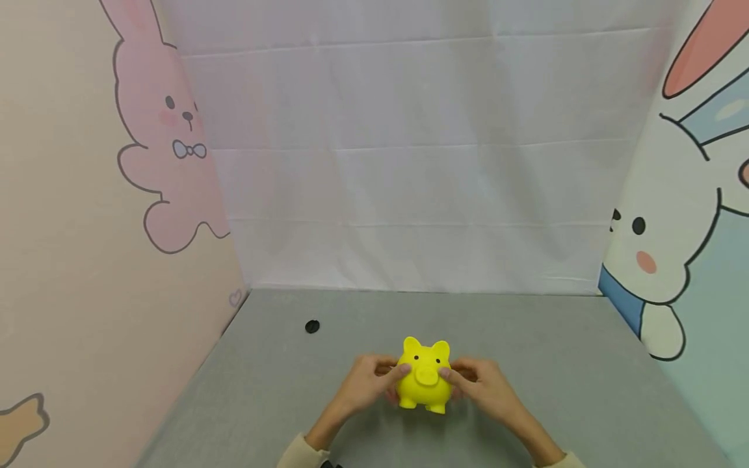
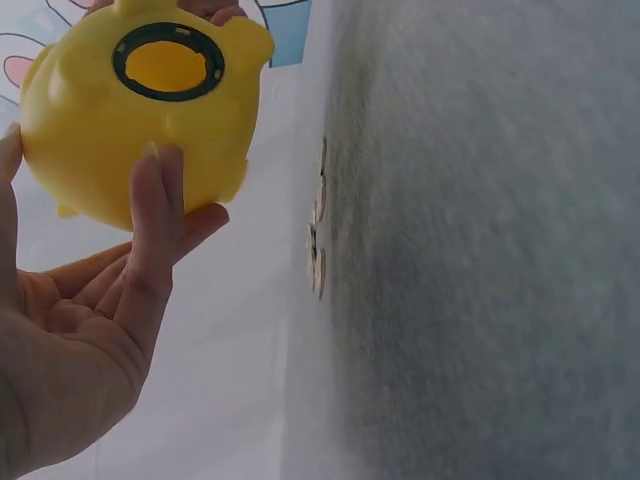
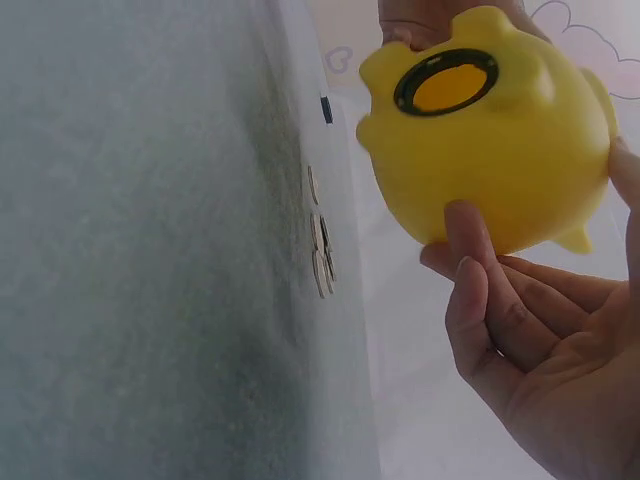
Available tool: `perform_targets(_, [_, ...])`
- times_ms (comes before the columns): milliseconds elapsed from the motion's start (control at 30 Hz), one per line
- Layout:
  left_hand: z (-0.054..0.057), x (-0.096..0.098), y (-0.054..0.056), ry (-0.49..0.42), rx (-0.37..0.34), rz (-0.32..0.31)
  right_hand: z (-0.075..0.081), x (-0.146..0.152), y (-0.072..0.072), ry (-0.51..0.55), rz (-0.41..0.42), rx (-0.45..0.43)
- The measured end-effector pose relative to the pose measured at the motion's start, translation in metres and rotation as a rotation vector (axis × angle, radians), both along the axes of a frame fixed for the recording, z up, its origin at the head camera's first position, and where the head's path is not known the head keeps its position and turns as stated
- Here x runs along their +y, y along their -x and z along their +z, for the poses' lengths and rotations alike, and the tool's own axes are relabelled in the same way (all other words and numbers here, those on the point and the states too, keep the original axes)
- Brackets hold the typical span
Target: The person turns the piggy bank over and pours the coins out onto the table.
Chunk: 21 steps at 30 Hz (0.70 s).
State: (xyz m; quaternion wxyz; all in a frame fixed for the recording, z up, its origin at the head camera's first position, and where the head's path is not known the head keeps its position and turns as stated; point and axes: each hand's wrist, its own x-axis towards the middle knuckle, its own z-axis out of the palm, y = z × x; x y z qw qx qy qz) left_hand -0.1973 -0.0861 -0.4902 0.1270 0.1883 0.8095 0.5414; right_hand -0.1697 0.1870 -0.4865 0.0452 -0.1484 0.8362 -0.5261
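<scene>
A yellow piggy bank [image 1: 425,383] is held up above the table between both hands, its snout toward the head camera. My left hand [image 1: 364,385] grips one side, thumb by the snout and fingers behind. On the other side my right hand [image 1: 490,389] grips it the same way. Both wrist views show the bank's underside with an uncovered round hole [image 3: 447,88] rimmed in black. Below the bank, several thin flat discs that look like coins [image 2: 317,240] lie on the table, seen edge-on. From the head view they cannot be made out.
A small round black cap [image 1: 313,326] lies on the grey tabletop [image 1: 550,351], toward the back left. A white cloth [image 1: 409,162] hangs behind the table. Side walls carry cartoon rabbits, one pink [image 1: 155,123] at left and one white [image 1: 673,240] at right.
</scene>
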Motion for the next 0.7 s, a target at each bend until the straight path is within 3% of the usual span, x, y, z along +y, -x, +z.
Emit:
perform_targets(333, [0.0032,0.0037,-0.001,0.02,-0.066,0.036,0.0021,-0.0012,0.0006,-0.03,-0.005,-0.08])
perform_targets(533, [0.0028,0.0004,0.0004,0.001,-0.061,-0.006,-0.0007,0.001,0.0006,0.012,0.033,-0.032])
perform_targets(700, [0.0035,-0.0055,-0.0007,0.016,-0.013,-0.021,-0.0043,0.0044,-0.0005,-0.01,0.02,0.068])
